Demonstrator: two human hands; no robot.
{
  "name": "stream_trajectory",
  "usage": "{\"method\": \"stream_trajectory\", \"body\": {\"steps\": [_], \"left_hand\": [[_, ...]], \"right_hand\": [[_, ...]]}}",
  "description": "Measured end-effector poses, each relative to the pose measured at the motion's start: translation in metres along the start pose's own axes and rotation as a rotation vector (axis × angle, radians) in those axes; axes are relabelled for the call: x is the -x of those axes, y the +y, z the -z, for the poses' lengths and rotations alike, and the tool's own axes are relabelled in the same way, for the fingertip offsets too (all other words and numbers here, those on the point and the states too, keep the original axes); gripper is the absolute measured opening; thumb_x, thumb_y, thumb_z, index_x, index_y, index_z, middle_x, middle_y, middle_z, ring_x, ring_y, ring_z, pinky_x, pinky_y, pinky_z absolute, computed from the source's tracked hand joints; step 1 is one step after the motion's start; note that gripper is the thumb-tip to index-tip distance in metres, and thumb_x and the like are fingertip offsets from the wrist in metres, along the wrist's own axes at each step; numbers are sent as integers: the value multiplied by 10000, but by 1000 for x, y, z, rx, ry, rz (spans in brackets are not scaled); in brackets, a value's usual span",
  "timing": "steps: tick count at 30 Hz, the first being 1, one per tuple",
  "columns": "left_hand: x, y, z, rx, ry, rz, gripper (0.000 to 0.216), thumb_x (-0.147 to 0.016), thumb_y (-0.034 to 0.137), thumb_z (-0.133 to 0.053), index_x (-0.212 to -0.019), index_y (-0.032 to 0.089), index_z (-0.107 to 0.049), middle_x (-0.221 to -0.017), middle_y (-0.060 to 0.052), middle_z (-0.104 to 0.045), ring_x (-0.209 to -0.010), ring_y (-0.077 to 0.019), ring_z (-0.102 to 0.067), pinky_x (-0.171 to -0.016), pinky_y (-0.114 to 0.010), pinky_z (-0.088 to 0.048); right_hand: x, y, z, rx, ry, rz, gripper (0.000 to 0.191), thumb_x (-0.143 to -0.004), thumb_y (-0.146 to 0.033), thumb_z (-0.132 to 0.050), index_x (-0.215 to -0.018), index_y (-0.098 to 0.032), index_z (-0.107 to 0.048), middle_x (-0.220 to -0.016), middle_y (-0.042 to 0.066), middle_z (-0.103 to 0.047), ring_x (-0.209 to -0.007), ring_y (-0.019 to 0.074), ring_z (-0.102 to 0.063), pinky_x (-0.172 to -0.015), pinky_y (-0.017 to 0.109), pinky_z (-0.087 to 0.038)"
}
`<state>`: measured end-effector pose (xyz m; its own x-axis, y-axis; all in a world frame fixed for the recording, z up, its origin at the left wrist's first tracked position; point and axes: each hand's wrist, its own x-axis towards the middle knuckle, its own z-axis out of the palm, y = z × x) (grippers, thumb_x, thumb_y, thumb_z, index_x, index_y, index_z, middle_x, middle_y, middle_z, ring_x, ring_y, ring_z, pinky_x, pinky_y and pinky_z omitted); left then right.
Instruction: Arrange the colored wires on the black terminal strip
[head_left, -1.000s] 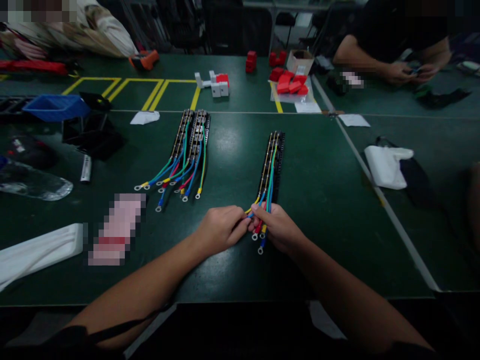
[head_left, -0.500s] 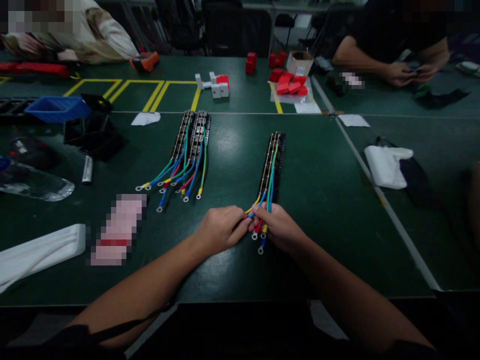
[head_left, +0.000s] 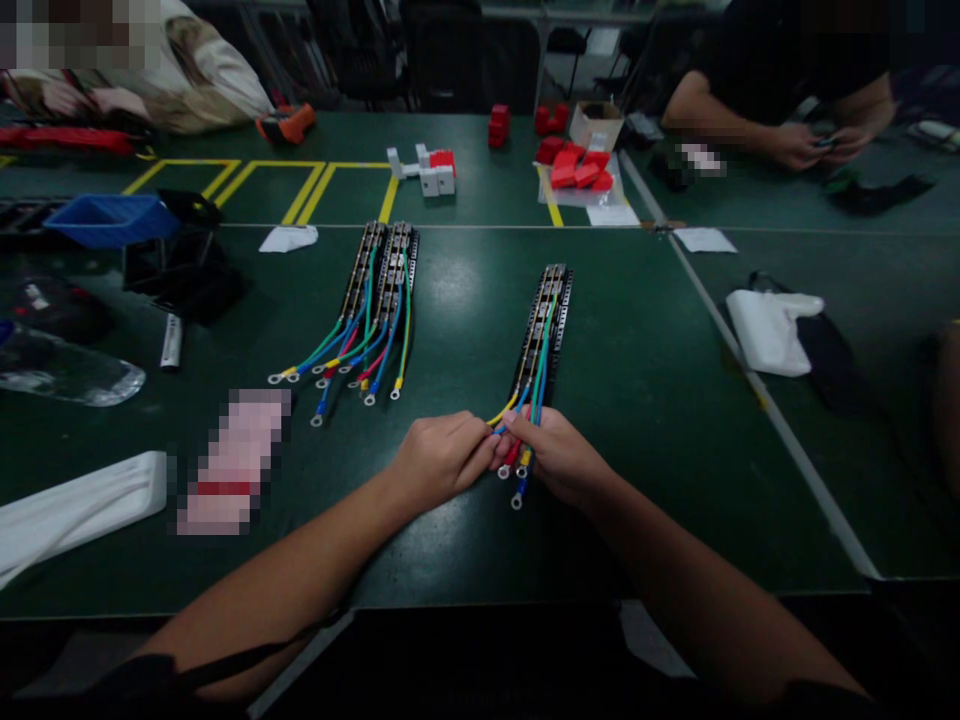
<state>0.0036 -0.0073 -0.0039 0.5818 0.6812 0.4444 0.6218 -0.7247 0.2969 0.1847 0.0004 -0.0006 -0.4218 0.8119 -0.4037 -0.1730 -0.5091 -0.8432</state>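
A long black terminal strip [head_left: 541, 320] lies on the green table in front of me, with coloured wires running toward me from it. My left hand [head_left: 446, 455] is closed, its fingertips pinching the yellow and blue wires [head_left: 504, 410] at the strip's left side. My right hand [head_left: 559, 450] is closed around the wires just below the strip, thumb on top. Red, yellow and blue sleeved ring terminals [head_left: 517, 500] stick out beneath its fingers. Left of it, two similar wired strips [head_left: 382, 270] lie side by side, their ring terminals [head_left: 317, 418] fanned toward me.
At left are a blue bin [head_left: 112, 218], a marker [head_left: 172, 342], a clear bottle [head_left: 67, 370], a pixelated flat item [head_left: 236, 460] and a white power strip [head_left: 90, 500]. Red parts [head_left: 577, 170] sit at the back. Two people work across the table.
Both hands keep their grip on the wires. The ring terminals under my right hand have shifted slightly left, and the view has moved a little.
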Motion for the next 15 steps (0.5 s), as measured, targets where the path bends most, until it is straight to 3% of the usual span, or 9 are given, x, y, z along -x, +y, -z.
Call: {"method": "stream_trajectory", "body": {"steps": [15], "left_hand": [[-3, 2, 2, 96, -2, 43, 241, -939, 272, -446, -811, 147, -607, -665, -7, -570, -578, -102, -517, -559, -221, -405]], "right_hand": [[0, 0, 0, -38, -15, 14, 374, -814, -460, -620, -608, -150, -593, -576, 41, -642, -498, 114, -571, -532, 251, -448]]}}
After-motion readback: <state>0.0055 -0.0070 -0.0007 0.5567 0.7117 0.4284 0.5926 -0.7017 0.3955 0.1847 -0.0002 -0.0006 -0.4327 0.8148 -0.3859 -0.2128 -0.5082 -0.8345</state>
